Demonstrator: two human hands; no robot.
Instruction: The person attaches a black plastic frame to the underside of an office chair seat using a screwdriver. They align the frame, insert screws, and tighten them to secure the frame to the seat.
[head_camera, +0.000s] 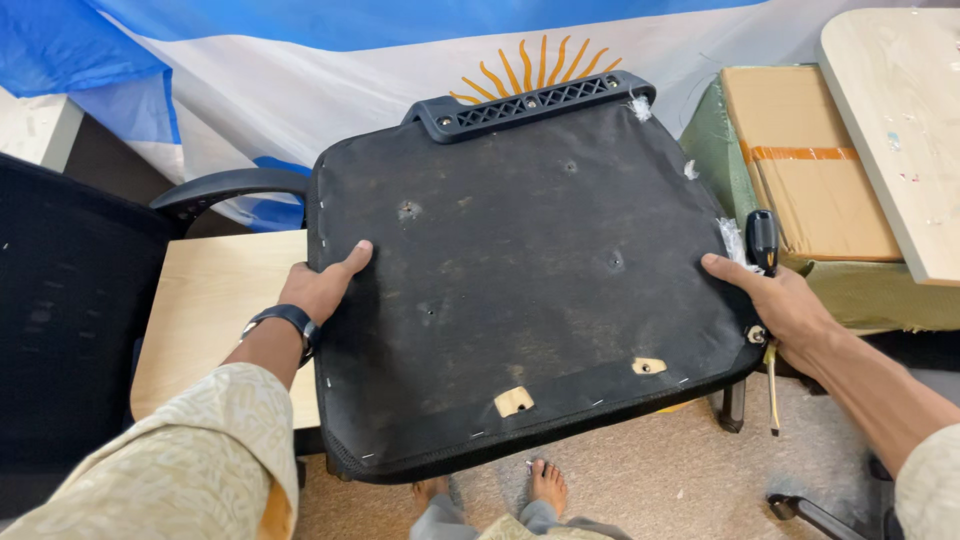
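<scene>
Left hand (318, 288) grip, right hand (775, 300) grip clasp seat pan (520, 290) edges.

I can't see my right hand (785, 305) fingers behind the seat pad (530, 290); the screwdriver (765, 300) shaft is mostly covered, and the cardboard box (800, 160) is partly hidden.
</scene>
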